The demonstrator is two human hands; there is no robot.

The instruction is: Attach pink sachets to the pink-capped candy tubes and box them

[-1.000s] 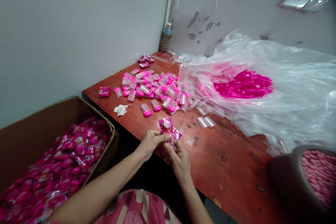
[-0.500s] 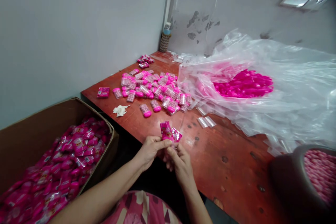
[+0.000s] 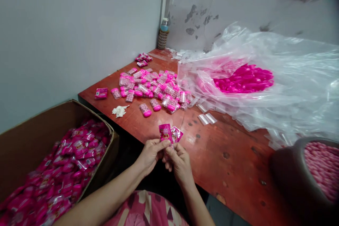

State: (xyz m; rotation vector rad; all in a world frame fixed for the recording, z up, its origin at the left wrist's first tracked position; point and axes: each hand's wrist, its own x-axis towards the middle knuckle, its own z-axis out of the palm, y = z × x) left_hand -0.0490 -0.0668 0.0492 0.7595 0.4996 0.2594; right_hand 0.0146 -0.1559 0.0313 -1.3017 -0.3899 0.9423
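Observation:
Both hands meet just over the table's near edge, thumbs and fingertips pinched together. My left hand [image 3: 153,155] is closed on a pink printed wrapper [image 3: 165,133] that stands upright above the thumb. Close beside it, my right hand [image 3: 178,162] is closed on a second shiny pink wrapper [image 3: 176,134], its top slanting to the right. The lower ends of both wrappers are hidden by the fingers. Beyond the hands lies a heap of small clear candy bottles [image 3: 169,90] with bright pink caps, filled with pink beads.
At left stands a cardboard box [image 3: 112,137] of pink-wrapped pieces. A clear plastic bag [image 3: 291,88] holding pink caps [image 3: 246,79] covers the back right. A dark tub [image 3: 288,169] of pink candies sits at right. Clear sleeves [image 3: 208,118] and crumpled tissue [image 3: 120,111] lie on the red table [image 3: 233,169].
The view has shifted slightly. The left wrapper now stands flatter toward me, showing more of its printed front; the hands keep their pinch in nearly the same place.

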